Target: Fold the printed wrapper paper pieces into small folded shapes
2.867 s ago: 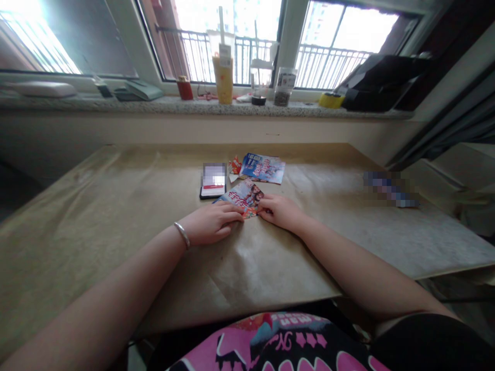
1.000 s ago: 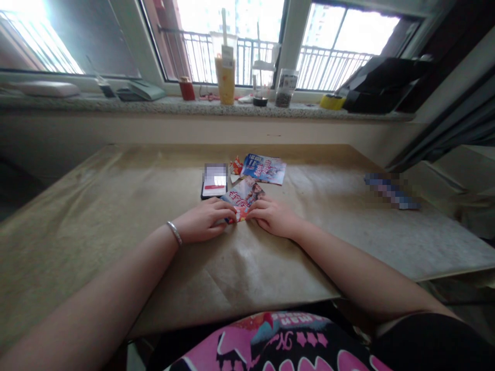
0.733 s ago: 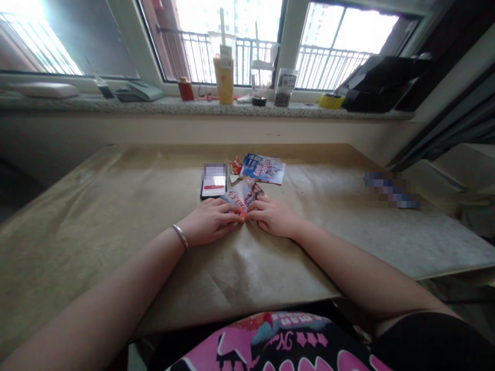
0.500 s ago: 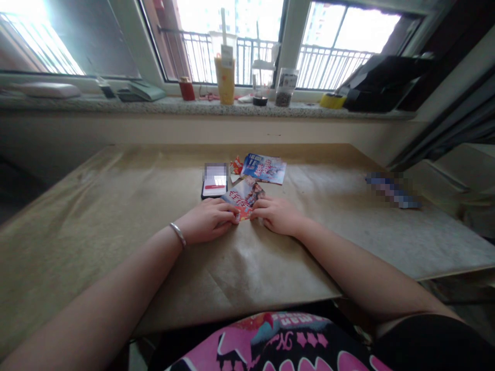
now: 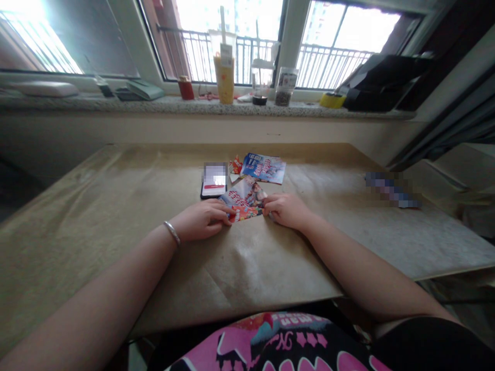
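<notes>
A colourful printed paper sheet [image 5: 242, 193] lies on the table with its near edge folded up, showing an orange-red strip. At the strip's left end, my left hand [image 5: 204, 219], with a silver bangle at the wrist, presses its fingertips on the paper. The fingers of my right hand [image 5: 288, 210] are closed on the right end of the same fold. Just beyond the sheet are a small folded orange paper piece [image 5: 235, 166] and a stack of blue printed leaflets [image 5: 264, 168]. A phone [image 5: 214, 181] with a lit screen lies beyond my left hand.
The table [image 5: 247, 268] has a creased tan cover. A blurred bluish item [image 5: 392, 190] lies at its right side. On the windowsill stand a tall yellow drink cup [image 5: 225, 77], a red jar [image 5: 186, 88], clear containers [image 5: 284, 87] and yellow tape [image 5: 332, 100].
My hands have moved apart along the folded edge, left hand leftward and right hand rightward. More of the orange-red strip shows between them.
</notes>
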`<state>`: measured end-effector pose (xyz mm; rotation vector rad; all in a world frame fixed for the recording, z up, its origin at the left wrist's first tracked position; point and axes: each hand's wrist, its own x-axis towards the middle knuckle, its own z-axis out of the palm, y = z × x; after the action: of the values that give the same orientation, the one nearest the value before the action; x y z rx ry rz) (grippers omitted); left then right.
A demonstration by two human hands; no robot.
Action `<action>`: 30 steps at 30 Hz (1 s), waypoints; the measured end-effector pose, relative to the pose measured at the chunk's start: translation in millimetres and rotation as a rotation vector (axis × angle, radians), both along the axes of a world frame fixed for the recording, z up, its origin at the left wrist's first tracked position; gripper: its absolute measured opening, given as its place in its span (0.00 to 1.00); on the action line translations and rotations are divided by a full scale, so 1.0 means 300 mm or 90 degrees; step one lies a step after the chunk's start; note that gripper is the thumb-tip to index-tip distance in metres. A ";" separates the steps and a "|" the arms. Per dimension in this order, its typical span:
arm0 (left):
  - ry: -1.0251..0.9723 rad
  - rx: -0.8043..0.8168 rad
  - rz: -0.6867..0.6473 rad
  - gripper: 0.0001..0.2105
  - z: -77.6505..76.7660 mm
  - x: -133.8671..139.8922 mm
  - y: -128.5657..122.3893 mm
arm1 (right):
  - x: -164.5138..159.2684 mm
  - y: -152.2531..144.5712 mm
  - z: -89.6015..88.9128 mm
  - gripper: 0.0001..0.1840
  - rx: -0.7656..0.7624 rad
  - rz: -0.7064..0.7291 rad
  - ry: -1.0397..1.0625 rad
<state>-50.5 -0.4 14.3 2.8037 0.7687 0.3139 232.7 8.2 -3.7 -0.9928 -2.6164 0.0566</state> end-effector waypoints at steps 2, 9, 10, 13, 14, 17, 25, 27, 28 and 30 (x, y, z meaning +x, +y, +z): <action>-0.009 -0.011 0.003 0.13 -0.003 -0.007 0.004 | 0.016 0.003 0.004 0.16 -0.004 -0.015 -0.005; -0.041 -0.026 0.012 0.11 -0.007 -0.006 0.005 | 0.059 0.008 0.017 0.14 -0.011 -0.094 -0.052; -0.044 -0.020 0.021 0.11 -0.008 -0.001 0.002 | 0.059 0.009 0.017 0.14 -0.013 -0.113 -0.052; -0.028 0.032 0.049 0.12 -0.017 0.020 -0.007 | 0.056 0.014 0.012 0.14 -0.023 -0.157 -0.029; -0.013 0.060 0.054 0.12 -0.021 0.027 -0.010 | 0.053 0.015 0.010 0.14 -0.026 -0.168 -0.016; 0.023 0.143 0.077 0.15 -0.034 0.044 -0.015 | 0.045 0.016 0.003 0.12 -0.019 -0.192 0.037; -0.030 0.112 0.036 0.15 -0.058 0.049 -0.003 | 0.026 0.008 -0.009 0.12 -0.026 -0.185 0.151; -0.062 0.080 0.008 0.14 -0.061 0.051 -0.002 | 0.026 0.014 -0.013 0.12 -0.035 -0.179 0.175; -0.070 0.070 -0.002 0.14 -0.063 0.052 -0.001 | 0.027 0.017 -0.015 0.13 -0.042 -0.178 0.190; -0.074 0.064 -0.015 0.14 -0.067 0.054 0.001 | 0.030 0.025 -0.019 0.15 -0.058 -0.171 0.226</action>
<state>-34.3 -0.1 -5.7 2.8553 0.7124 0.5201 241.8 15.7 -9.3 -1.2317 -2.1599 0.2636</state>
